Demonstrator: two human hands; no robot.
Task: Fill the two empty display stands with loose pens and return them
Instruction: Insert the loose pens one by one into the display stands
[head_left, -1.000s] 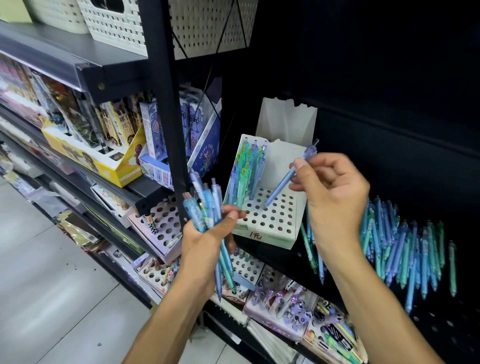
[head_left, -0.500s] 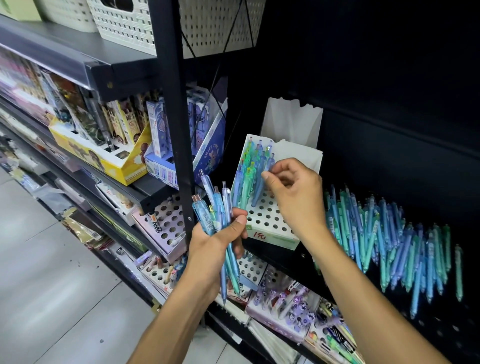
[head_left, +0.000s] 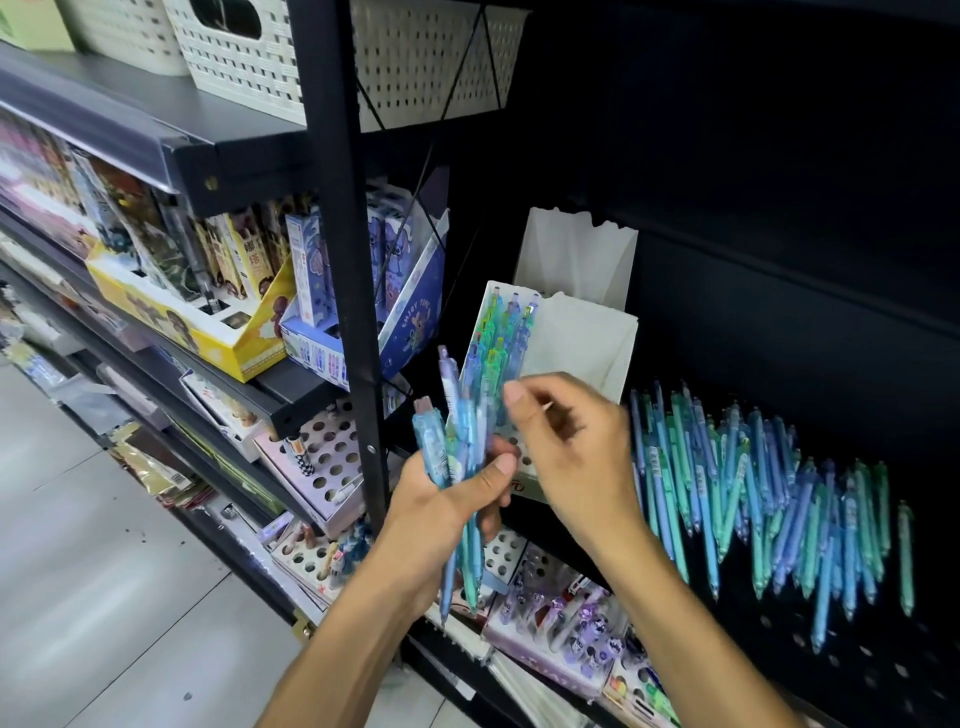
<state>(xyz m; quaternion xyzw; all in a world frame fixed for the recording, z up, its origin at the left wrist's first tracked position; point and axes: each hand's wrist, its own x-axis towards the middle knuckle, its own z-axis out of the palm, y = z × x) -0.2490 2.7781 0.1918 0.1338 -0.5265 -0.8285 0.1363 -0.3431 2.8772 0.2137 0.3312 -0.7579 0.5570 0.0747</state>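
Observation:
My left hand (head_left: 441, 514) grips a bundle of blue and green pens (head_left: 457, 431), held upright in front of the shelf. My right hand (head_left: 571, 452) hovers just right of the bundle's tops with curled, blurred fingers; I see nothing held in it. Behind both hands, a white display stand (head_left: 582, 338) with a perforated base leans on the black shelf. Several pens (head_left: 504, 332) stand in its left side. A heap of loose blue and green pens (head_left: 769, 488) lies on the shelf to the right. A white card piece (head_left: 576, 249) stands behind the stand.
A black upright post (head_left: 348, 260) rises just left of my hands. A pink perforated stand (head_left: 332, 457), a yellow box (head_left: 197, 322) and a blue box (head_left: 410, 312) fill the left shelves. More pen displays (head_left: 571, 634) sit on the lower shelf. White baskets (head_left: 249, 52) stand on top.
My right hand put the single pen into the white stand, let go and drew back to the bundle in my left hand. The left hand has risen slightly.

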